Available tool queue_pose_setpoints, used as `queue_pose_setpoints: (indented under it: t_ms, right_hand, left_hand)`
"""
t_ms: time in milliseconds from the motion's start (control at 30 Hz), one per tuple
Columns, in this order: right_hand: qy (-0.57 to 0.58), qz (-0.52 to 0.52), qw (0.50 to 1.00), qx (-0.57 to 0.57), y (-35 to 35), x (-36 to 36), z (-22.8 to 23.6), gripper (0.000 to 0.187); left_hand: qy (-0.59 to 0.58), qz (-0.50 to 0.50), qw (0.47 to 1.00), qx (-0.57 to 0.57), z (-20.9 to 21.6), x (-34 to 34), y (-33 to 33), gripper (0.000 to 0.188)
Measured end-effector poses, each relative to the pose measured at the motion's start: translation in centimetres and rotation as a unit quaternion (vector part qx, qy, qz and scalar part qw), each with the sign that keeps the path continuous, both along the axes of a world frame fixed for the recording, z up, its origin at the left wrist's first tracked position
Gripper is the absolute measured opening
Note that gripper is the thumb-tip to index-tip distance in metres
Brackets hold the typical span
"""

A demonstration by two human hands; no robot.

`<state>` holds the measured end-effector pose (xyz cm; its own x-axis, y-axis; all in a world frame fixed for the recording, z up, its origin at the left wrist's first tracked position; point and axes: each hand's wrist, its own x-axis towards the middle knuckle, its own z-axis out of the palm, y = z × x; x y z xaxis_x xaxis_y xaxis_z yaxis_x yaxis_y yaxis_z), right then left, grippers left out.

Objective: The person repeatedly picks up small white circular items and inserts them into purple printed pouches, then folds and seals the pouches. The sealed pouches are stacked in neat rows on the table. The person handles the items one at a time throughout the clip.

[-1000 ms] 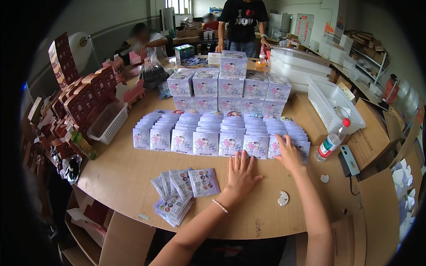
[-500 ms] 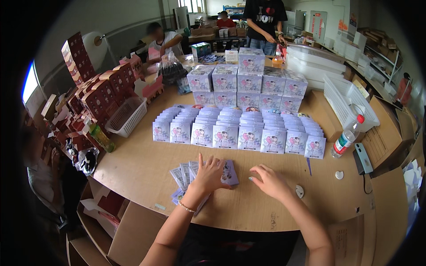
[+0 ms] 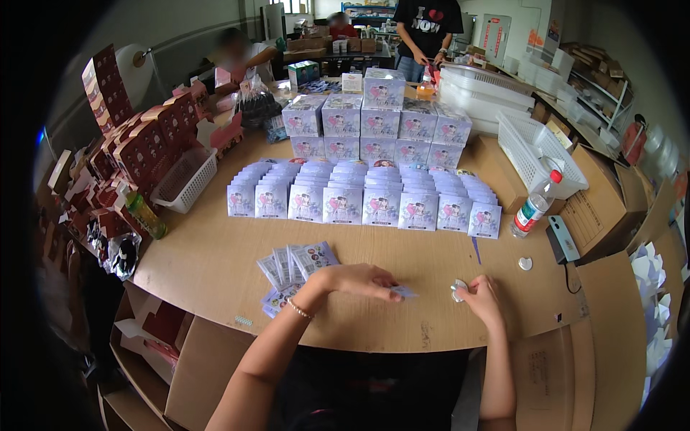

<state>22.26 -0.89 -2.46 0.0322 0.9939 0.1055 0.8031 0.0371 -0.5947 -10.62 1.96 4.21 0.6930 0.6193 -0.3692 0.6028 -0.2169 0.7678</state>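
My left hand (image 3: pixel 363 280) is stretched over the table, thumb and fingers closed on a thin lavender packet (image 3: pixel 405 292), which is blurred and seen nearly edge-on. Beside that wrist, several flat lavender packets (image 3: pixel 313 257) lie fanned out, some printed with small round pictures. To the right, my right hand (image 3: pixel 484 300) is at the tabletop, its fingers pinching a small round whitish disc (image 3: pixel 458 289). Past the hands stand rows of upright lavender packets (image 3: pixel 343 205) with a pink heart design.
Stacked lavender boxes (image 3: pixel 381 126) stand behind the rows. At right are a red-capped bottle (image 3: pixel 532 207), another white disc (image 3: pixel 525 263), a blue-grey device (image 3: pixel 563 238) and a white basket (image 3: pixel 528 154). Dark red boxes (image 3: pixel 147 144) and a green bottle (image 3: pixel 144 213) crowd the left. Other people are beyond.
My left hand has moved right from the fanned packets, with a packet now in its fingers. The right hand has gone right and down onto the round disc. The view has shifted slightly.
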Motion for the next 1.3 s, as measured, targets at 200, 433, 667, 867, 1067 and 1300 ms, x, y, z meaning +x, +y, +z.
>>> queue_pose_setpoints:
  t_ms: [200,433,667,867,1067,1300]
  right_hand:
    - [0.126,0.029,0.990,-0.053,0.0,-2.2,1.8,0.030]
    - [0.453,0.156,0.877,0.036,-0.9,-9.1,3.0,0.009]
    - [0.446,0.162,0.878,0.057,-0.4,-10.6,3.0,0.009]
    - [0.456,0.144,0.873,0.097,-0.6,-10.6,2.7,0.007]
    - [0.433,0.143,0.886,0.085,0.0,-10.5,2.6,0.006]
    - [0.432,0.175,0.881,0.076,0.2,-10.8,0.6,0.005]
  left_hand:
    - [-0.021,-0.035,0.993,0.112,1.4,0.5,-0.6,0.055]
    - [-0.084,0.044,0.966,0.239,2.2,1.1,-0.4,0.023]
    - [-0.087,0.094,0.926,0.356,1.5,2.0,-0.9,0.017]
    - [-0.102,0.108,0.909,0.390,0.5,2.6,-1.4,0.016]
    - [-0.098,0.119,0.912,0.381,0.7,2.5,-1.6,0.016]
    - [-0.047,0.126,0.881,0.453,-0.2,2.9,-1.8,0.014]
